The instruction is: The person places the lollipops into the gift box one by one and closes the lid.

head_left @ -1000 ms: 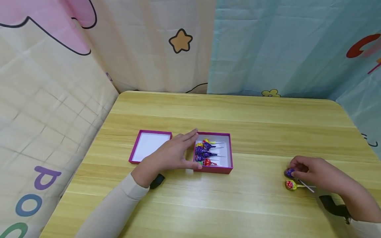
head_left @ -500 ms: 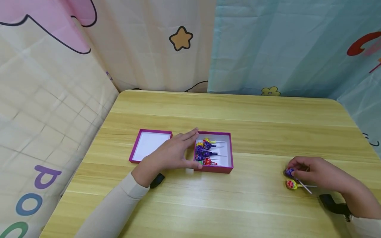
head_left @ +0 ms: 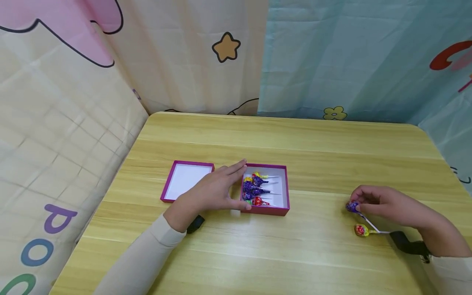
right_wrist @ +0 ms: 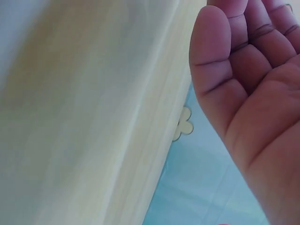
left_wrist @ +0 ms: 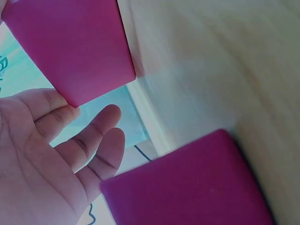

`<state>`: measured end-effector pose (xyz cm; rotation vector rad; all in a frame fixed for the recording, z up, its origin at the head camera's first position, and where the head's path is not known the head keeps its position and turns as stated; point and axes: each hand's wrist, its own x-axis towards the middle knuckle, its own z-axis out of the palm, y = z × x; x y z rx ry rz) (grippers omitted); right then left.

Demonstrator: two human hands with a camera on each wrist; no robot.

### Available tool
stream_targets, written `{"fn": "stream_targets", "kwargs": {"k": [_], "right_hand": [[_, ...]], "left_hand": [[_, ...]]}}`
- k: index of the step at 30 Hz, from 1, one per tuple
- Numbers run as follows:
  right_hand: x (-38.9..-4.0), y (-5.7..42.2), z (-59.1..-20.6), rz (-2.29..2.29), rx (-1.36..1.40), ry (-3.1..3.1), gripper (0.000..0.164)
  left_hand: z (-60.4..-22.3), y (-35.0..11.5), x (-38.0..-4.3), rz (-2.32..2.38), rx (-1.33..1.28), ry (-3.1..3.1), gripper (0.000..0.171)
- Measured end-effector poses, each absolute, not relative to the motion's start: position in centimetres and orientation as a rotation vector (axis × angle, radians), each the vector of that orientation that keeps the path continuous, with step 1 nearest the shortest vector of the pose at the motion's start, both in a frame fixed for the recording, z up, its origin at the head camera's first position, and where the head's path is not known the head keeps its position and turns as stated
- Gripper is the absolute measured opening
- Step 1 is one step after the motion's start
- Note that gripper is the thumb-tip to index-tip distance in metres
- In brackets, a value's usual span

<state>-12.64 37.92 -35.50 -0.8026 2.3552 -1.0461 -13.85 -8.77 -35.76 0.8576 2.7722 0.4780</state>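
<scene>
My left hand (head_left: 212, 190) spans the left side of a magenta box (head_left: 264, 209), thumb at the front corner and fingertips at the back one. In the left wrist view, two fingertips touch a corner of the box (left_wrist: 75, 51) while the other fingers stay off it. Several wrapped lollipops (head_left: 254, 190), mostly purple, lie inside with sticks pointing right. Off to the right, my right hand (head_left: 387, 205) pinches a purple lollipop (head_left: 352, 206) by its head, stick slanting down right. A yellow and red lollipop (head_left: 361, 230) lies on the table just below. The right wrist view hides the held lollipop.
Left of the box lies its lid (head_left: 186, 180), white inside up, partly behind my left hand. The wooden table (head_left: 313, 151) ends at a rounded far edge against printed curtains (head_left: 332, 61). Dark wrist-camera mounts (head_left: 407, 246) hang under the wrists near the tabletop.
My right hand has moved slightly left and away from me with the purple lollipop, now farther from the yellow one. The left hand and box stay where they were.
</scene>
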Motion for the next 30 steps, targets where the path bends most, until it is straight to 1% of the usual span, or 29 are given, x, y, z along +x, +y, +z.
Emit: {"fn": "stream_targets", "kwargs": {"k": [12, 30], "right_hand": [[-14.4, 34.3, -33.1, -0.972, -0.871, 2.368, 0.008], [-16.3, 26.0, -28.8, -0.823, -1.039, 2.369, 0.011]], "left_hand": [[-35.4, -8.6, -13.7, 0.459, 0.866, 2.777, 0.113], [-35.7, -8.6, -13.8, 0.475, 0.879, 2.780, 0.112]]}}
